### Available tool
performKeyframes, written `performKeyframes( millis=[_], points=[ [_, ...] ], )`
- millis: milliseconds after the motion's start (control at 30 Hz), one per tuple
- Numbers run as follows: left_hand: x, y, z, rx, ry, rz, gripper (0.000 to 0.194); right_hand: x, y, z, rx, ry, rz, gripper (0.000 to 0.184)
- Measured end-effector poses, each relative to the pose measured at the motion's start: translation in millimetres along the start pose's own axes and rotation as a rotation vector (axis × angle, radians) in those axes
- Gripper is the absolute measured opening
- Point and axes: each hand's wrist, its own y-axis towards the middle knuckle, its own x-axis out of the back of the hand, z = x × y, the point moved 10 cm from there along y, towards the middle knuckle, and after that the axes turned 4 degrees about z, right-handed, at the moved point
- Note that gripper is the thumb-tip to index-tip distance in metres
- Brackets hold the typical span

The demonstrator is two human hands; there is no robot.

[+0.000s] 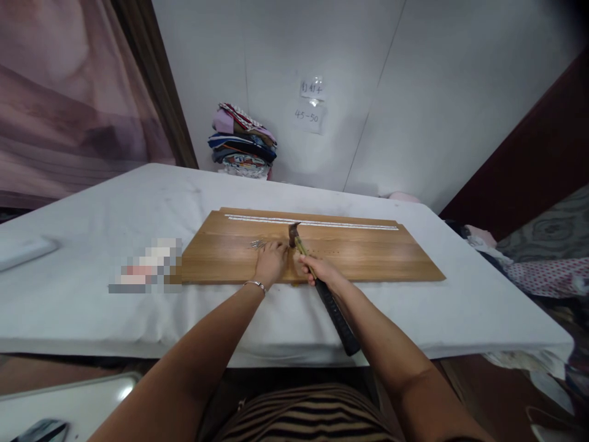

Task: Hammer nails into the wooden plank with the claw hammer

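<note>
A wooden board (368,245) lies flat across the white-covered table. My right hand (317,270) grips a hammer (334,313) partway up its shaft, close below the head. The hammer's black handle end points back toward me, and its head is just above the board, beside my left fingertips. My left hand (271,259) rests on the board with fingers pinched together; whatever is between them is too small to make out. Several loose nails (256,244) lie just left of that hand. To the right of the hammer, a row of small dark dots (324,252) runs along the board.
Two white strips (313,223) run along the board's far side. A blurred-out patch (151,264) covers something left of the board. Folded clothes (243,144) are stacked by the wall behind the white-covered table (184,190). A pale object (25,253) lies at the far left.
</note>
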Motion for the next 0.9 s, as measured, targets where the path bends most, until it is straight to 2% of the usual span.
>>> performKeyframes(
  millis=[433, 900],
  points=[
    [-1.8, 0.7, 1.6, 0.007, -0.012, -0.004, 0.040, 3.3, -1.0, -1.8, -0.018, 0.004, -0.031, 0.024],
    [-1.8, 0.6, 3.0, 0.002, -0.019, -0.019, 0.041, 3.3, 4.1, -5.6, 0.008, 0.015, -0.005, 0.026]
  ],
)
